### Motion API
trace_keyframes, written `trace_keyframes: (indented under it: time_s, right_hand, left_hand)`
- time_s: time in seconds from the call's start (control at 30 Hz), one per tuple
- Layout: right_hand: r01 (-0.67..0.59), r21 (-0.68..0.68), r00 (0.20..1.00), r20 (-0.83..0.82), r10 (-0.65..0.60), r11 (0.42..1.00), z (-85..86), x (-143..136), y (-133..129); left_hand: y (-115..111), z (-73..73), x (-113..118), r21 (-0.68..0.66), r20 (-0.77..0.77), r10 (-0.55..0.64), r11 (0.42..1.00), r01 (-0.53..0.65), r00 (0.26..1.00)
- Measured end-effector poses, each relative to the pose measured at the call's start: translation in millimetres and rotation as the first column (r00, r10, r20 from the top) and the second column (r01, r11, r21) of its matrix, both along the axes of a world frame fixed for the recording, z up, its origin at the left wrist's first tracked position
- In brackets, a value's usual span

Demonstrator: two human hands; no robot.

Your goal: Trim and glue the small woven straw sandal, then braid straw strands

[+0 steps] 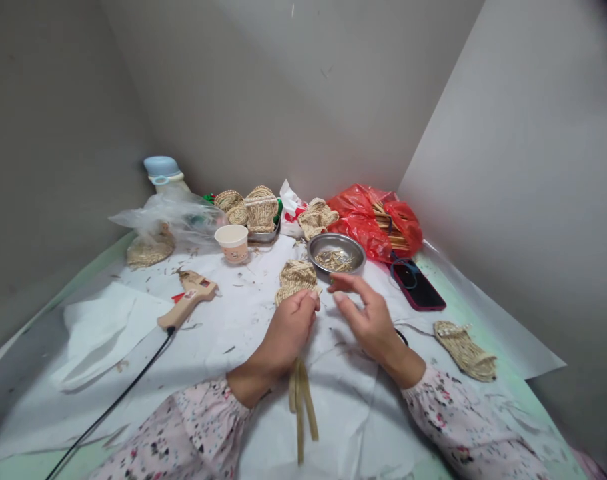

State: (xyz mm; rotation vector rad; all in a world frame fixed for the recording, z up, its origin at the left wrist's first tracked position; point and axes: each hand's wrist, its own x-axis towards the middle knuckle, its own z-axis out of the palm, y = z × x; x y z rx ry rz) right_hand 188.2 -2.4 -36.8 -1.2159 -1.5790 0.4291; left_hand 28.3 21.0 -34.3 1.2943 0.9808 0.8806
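Where left fingers [309, 301] pinch, woven straw [296, 273] jutting beyond

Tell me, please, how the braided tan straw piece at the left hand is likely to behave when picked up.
The braided tan straw piece at the left hand is probably light for its size, being plaited from straw. It seems likelier to flex than flop, since its ridges look tightly packed. Rolling seems unlikely, given its uneven outline.
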Motion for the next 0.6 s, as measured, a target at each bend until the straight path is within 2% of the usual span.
trace_keyframes:
  time_s: [0.07,0.13,0.23,0.47,0.6]
  right_hand:
    - [-0.136,-0.166,0.99,0.003,0.139,0.977,-1.9,-6.9,-2.4]
    - [-0.174,-0.233,0.984,-0.008,0.177,0.957,-3.9,-9.6,-2.4]
    - [-0.137,-0.185,0.99,-0.056,0.128,0.973,-4.7,-7.0,-1.0]
    - [0.087,-0.018,0.975,-0.202,-0.089,0.996,-1.2,1.9,-4.5]
    - [0.056,-0.041,0.988,-0.143,-0.061,0.998,-3.0,3.2,-4.5]
  left_hand:
    - [0.1,-0.4,0.0,0.014,0.009,0.008,1.0,-0.009,1.0]
    - [0.3,-0.6,0.0,0.016,0.013,0.017,1.0,-0.017,1.0]
    - [0.1,0.0,0.3,0.015,0.004,0.009,1.0,-0.009,1.0]
    - [2.4,-1.4,-0.9,-0.024,-0.019,0.05,0.998,-0.051,0.999]
    - [4.2,-2.7,-2.0,-0.02,-0.006,0.052,0.998,-0.052,0.999]
